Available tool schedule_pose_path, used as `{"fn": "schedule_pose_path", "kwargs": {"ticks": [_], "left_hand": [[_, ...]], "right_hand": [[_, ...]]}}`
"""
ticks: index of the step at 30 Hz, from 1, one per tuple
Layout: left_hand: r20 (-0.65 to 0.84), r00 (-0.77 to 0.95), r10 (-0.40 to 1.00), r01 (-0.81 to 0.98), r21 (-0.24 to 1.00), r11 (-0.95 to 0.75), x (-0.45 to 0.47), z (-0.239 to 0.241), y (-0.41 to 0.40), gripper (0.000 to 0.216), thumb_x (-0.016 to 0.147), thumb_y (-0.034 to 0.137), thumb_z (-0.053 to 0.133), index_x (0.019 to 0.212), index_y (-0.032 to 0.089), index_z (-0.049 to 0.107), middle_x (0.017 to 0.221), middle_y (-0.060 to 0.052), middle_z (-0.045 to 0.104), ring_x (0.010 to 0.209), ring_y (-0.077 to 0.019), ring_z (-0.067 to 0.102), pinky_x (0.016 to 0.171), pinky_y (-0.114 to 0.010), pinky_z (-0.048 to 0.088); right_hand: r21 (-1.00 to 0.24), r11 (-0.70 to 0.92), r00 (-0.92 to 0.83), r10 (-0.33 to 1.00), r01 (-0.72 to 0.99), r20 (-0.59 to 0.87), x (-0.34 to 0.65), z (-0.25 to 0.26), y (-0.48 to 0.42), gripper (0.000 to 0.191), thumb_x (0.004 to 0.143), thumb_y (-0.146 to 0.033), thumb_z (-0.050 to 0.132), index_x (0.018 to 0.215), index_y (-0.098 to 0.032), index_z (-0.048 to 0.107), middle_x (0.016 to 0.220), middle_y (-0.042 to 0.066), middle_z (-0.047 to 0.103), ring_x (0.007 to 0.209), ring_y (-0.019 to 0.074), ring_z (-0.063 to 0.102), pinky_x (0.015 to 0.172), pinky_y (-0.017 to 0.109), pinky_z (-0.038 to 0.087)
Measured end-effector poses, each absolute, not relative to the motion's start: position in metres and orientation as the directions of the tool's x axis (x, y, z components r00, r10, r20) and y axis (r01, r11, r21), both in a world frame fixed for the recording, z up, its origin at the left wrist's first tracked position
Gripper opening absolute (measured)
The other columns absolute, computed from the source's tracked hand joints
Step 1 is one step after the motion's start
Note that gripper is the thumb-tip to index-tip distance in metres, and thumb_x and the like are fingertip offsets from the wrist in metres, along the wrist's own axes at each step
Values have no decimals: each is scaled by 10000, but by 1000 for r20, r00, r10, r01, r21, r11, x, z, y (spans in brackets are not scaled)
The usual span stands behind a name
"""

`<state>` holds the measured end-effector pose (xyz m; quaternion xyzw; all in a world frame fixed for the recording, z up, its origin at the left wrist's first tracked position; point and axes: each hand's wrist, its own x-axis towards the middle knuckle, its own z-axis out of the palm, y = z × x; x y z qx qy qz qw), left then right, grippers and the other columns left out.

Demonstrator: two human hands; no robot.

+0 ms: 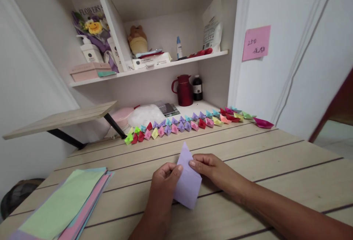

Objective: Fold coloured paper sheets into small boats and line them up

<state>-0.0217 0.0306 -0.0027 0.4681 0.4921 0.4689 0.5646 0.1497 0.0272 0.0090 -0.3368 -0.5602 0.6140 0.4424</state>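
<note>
A lavender sheet of folded paper [189, 188] is held up just above the wooden table, its pointed tip upward and its wider part hanging down. My left hand [165, 181] pinches its left edge between thumb and curled fingers. On the opposite side, my right hand [206, 166] grips the right edge, with the thumb lying on the paper's face. Beyond the hands, small folded paper boats [173, 128] in many colours stand in rows along the back of the table.
A stack of coloured paper [63, 203] lies at the table's left. A raised wooden shelf [63, 117] on black legs stands behind it. At the back are a red jug [184, 91], a dark bottle [197, 88] and a white plastic bag [146, 115]. A pink note [256, 43] hangs on the right wall.
</note>
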Motion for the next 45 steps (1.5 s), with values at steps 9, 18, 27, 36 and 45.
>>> {"fn": "schedule_pose_path", "kwargs": {"ticks": [9,18,27,36,45], "left_hand": [[-29,185,982,97,995,11,-12,-6,23,301,616,420,755,572,157,615,510,25,528,463,-81,402,440,-193,270],[-46,-26,999,-135,990,42,-16,5,25,366,585,478,770,670,149,633,534,16,585,450,-83,439,452,-197,330],[-62,-44,997,-197,979,52,-19,4,26,361,595,452,781,656,146,599,528,25,572,466,-76,436,469,-191,340],[-61,-28,998,-206,977,54,-17,3,26,384,571,462,797,638,140,599,526,17,571,464,-76,428,468,-198,325],[-78,78,994,-223,970,94,-19,1,24,351,648,437,765,668,150,564,581,14,580,513,-81,454,505,-202,351]], "right_hand": [[-991,51,-156,985,-123,70,158,19,32,387,753,-546,647,677,-167,644,559,-18,540,523,118,450,541,258,351],[-970,26,-348,931,-242,112,146,13,20,473,684,-477,765,1045,-236,576,837,-5,651,781,175,590,713,289,437],[-948,-82,-357,933,-308,36,140,12,22,367,623,-409,819,802,-168,607,770,1,662,697,141,566,671,264,396],[-957,-65,-230,973,-284,2,140,5,26,385,588,-445,822,672,-158,578,627,-18,609,605,124,496,611,262,340],[-945,-83,-221,975,-317,-11,143,6,27,389,578,-452,828,703,-150,617,632,-12,628,592,119,507,604,256,348]]}}
